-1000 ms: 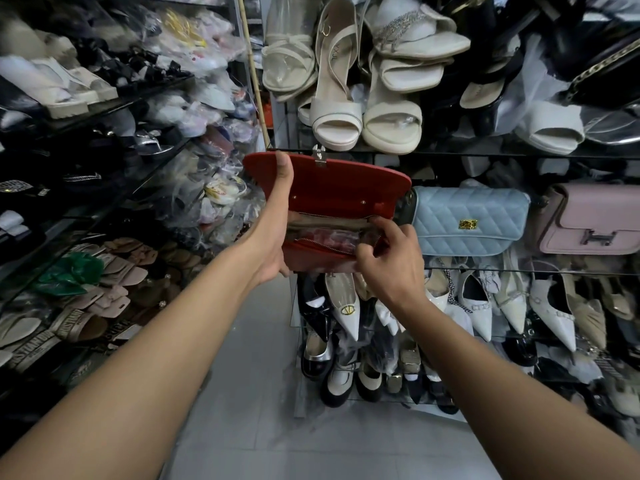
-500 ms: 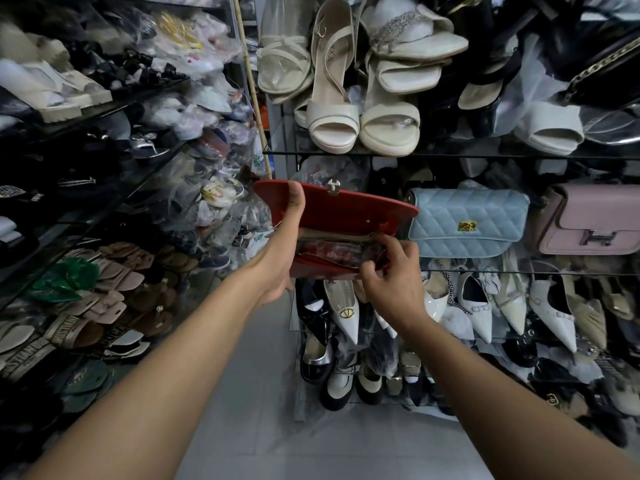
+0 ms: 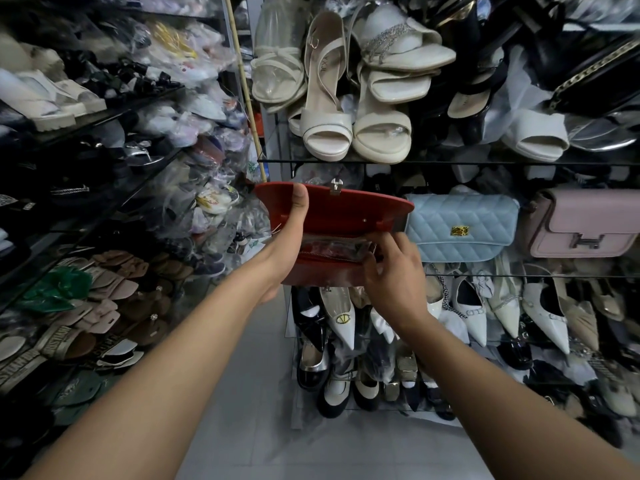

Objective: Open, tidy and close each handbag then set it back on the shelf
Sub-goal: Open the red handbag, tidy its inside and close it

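I hold a red handbag [image 3: 346, 213] in front of the glass shelf [image 3: 485, 162], its flap lifted with a silver clasp at the top edge. My left hand [image 3: 289, 244] grips the bag's left side, thumb pressed on the inside of the raised flap. My right hand [image 3: 393, 271] reaches into the open mouth at the right, its curled fingers pinching the crinkled clear plastic stuffing [image 3: 332, 247] inside. A light blue quilted handbag [image 3: 460, 226] and a pink handbag [image 3: 585, 223] stand on the shelf to the right.
Shelves packed with shoes surround me: white heeled sandals [image 3: 343, 109] above, pointed flats [image 3: 478, 313] below, bagged sandals and slippers [image 3: 114, 282] on the left racks. A bamboo pole [image 3: 244, 84] leans beside the shelf. Grey tiled floor [image 3: 263, 427] runs between the racks.
The flap's angle has changed, showing more of its inside. My right hand's fingers have gone deeper into the bag's right end. My left hand keeps its grip.
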